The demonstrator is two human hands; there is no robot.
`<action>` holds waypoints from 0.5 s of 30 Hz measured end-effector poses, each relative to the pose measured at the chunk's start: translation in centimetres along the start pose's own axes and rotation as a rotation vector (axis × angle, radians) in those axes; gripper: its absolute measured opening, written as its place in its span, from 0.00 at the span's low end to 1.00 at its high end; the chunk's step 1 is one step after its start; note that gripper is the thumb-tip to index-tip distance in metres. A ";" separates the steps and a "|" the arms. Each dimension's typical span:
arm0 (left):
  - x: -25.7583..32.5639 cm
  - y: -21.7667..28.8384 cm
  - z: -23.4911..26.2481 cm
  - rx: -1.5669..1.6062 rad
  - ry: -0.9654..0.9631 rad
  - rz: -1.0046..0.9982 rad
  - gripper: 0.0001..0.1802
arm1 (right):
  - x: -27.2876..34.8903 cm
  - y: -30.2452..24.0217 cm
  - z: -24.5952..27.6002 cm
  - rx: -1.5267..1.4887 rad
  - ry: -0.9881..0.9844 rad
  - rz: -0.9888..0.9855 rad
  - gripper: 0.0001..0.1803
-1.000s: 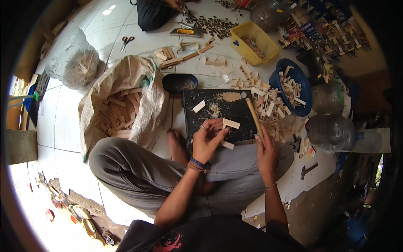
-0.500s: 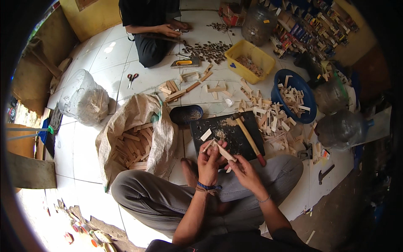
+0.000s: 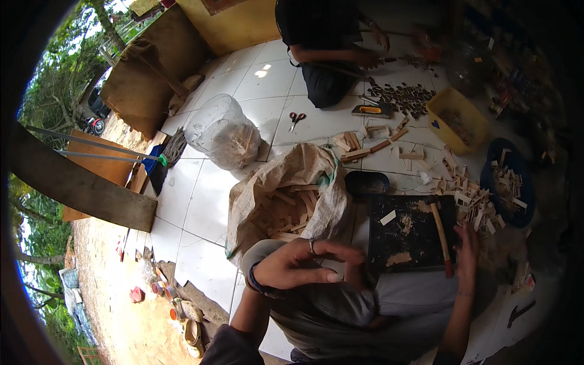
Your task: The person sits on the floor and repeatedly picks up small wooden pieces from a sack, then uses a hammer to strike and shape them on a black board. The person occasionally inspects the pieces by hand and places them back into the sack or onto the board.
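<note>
My left hand (image 3: 304, 264) hovers over my lap at the near side of the woven sack (image 3: 243, 193), thumb and fingers apart, with nothing seen in it; its fingertips are blurred. Small wooden sticks (image 3: 284, 210) fill the sack. To the right, my right hand (image 3: 467, 252) is stretched out beside the red-ended handle of a hammer (image 3: 441, 234), holding nothing I can see. This hammer lies across a black board (image 3: 389, 243) strewn with shavings and a pale wooden piece (image 3: 388, 217). Just beyond my right hand spreads a heap of joined wooden pieces (image 3: 471, 198).
A blue basin (image 3: 530, 210) and a yellow tub (image 3: 441, 103) stand at the right. Nearer the sack are a dark oval dish (image 3: 367, 182) and a clear plastic bag (image 3: 222, 131). Scissors (image 3: 296, 120) lie on the tiles. A co-worker (image 3: 328, 55) sits at the far side.
My hands have come apart; the wooden pieces they held together are no longer seen in them. The left moved toward the sack, the right toward the heap. The view has swung left.
</note>
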State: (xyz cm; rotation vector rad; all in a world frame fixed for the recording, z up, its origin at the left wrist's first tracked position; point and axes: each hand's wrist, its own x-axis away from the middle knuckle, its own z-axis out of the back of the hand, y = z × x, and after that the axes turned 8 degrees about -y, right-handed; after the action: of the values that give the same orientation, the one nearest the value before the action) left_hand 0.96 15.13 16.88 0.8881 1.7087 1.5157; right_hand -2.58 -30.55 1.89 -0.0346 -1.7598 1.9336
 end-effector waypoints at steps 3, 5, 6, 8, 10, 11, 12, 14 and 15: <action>3.5 -1.7 7.8 0.102 0.352 0.200 0.20 | 1.0 2.0 -0.9 0.165 0.035 0.059 0.31; 4.6 -6.0 13.6 -0.127 0.477 0.367 0.19 | 1.4 2.2 -1.7 0.145 0.014 0.112 0.28; 5.2 -8.7 15.8 -0.591 0.498 0.400 0.21 | 1.6 2.1 -2.1 0.254 -0.018 0.186 0.22; 6.8 -13.8 18.4 -1.134 0.418 0.428 0.24 | 2.1 1.4 -2.8 0.457 -0.068 0.224 0.21; 7.9 -18.0 18.8 -1.329 0.300 0.676 0.26 | 2.7 0.6 -3.6 0.611 -0.066 0.329 0.20; 8.0 -19.6 18.6 -1.335 0.359 0.630 0.25 | 3.0 0.3 -4.0 0.563 -0.066 0.301 0.20; 7.7 -20.9 18.3 -1.330 0.376 0.670 0.24 | 3.1 0.1 -4.3 0.636 -0.048 0.353 0.20; 6.8 -22.6 18.0 -1.318 0.397 0.737 0.24 | 3.6 0.0 -4.5 0.748 -0.032 0.337 0.20; 6.4 -22.9 18.1 -1.313 0.397 0.747 0.23 | 3.6 0.1 -4.8 0.714 -0.022 0.293 0.20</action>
State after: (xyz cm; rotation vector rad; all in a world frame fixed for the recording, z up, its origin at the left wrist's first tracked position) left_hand 11.54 28.06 -7.92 0.4601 0.1956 2.8390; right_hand -4.07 -24.73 2.18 -0.0185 -1.0262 2.6769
